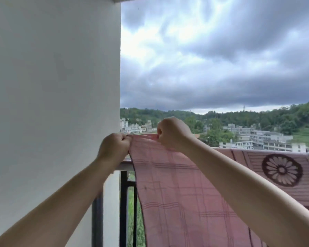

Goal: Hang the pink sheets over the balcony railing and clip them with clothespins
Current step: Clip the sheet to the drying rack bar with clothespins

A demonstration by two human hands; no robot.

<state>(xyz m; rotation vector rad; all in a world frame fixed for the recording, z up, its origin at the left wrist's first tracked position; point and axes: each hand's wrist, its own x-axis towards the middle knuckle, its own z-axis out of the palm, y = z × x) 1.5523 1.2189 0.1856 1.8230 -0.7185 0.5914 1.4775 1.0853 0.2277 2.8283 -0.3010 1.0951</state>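
1. Left hand [114,146] pinches top-left corner of pink plaid cotton sheet [177,193]; fingers curled tight.
2. Right hand [171,133] grips the same top edge just to the right; fist clenched on cloth.
3. Sheet held above grey metal balcony railing [126,165], long axis hanging downward; second pink sheet with dark flower medallion [282,170] draped over rail at right.

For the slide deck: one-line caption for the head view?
Both hands, left and right, pinch the plaid pink sheet's top edge above the balcony railing.
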